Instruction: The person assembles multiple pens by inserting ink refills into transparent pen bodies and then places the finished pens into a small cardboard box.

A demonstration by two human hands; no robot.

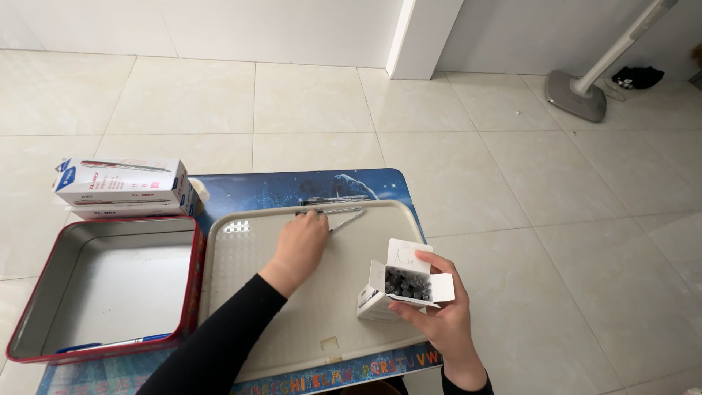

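My right hand [439, 314] holds a small white cardboard box [398, 289], its flaps open and several dark pen ends showing inside, at the right edge of a beige tray [241, 307]. My left hand [301, 245] reaches across the tray to its far edge, fingers curled onto thin pens [344, 216] lying there. Whether it grips one I cannot make out.
A red-rimmed metal tin [110, 281] lies open left of the tray, with a blue pen along its near wall. Two white pen boxes [121, 186] are stacked behind it. A blue mat [292, 186] covers the low table. A floor fan base [578, 95] stands far right.
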